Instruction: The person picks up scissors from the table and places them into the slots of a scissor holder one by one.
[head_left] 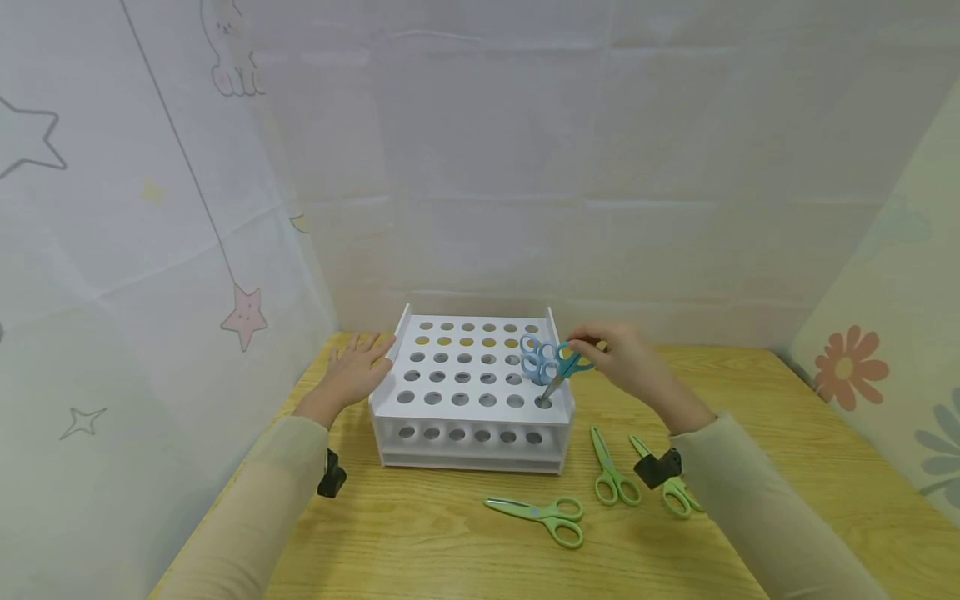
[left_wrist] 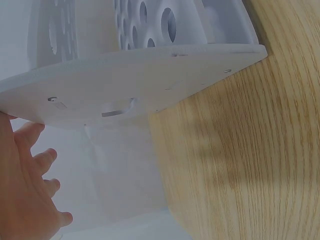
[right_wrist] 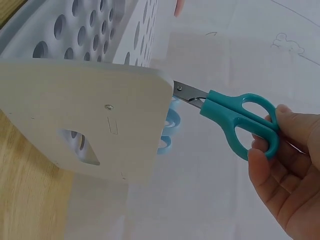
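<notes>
A white rack (head_left: 472, 417) with rows of round holes stands on the table. My right hand (head_left: 622, 358) pinches the handle loops of teal scissors (right_wrist: 225, 112) between thumb and fingers. The blades slant down to the front right hole in the top panel, their tips right at it. Just behind them, light blue scissors handles (head_left: 534, 358) stick up from the rack's right side. On the other side, my left hand (head_left: 356, 371) rests against the rack's left side panel (left_wrist: 115, 90), fingers spread and extended.
Green scissors (head_left: 540, 512) lie in front of the rack. More green scissors (head_left: 611, 475) are at its right, and another green pair (head_left: 678, 496) lies partly behind my right wrist. Patterned cloth walls (head_left: 487, 167) enclose the wooden table (head_left: 405, 533).
</notes>
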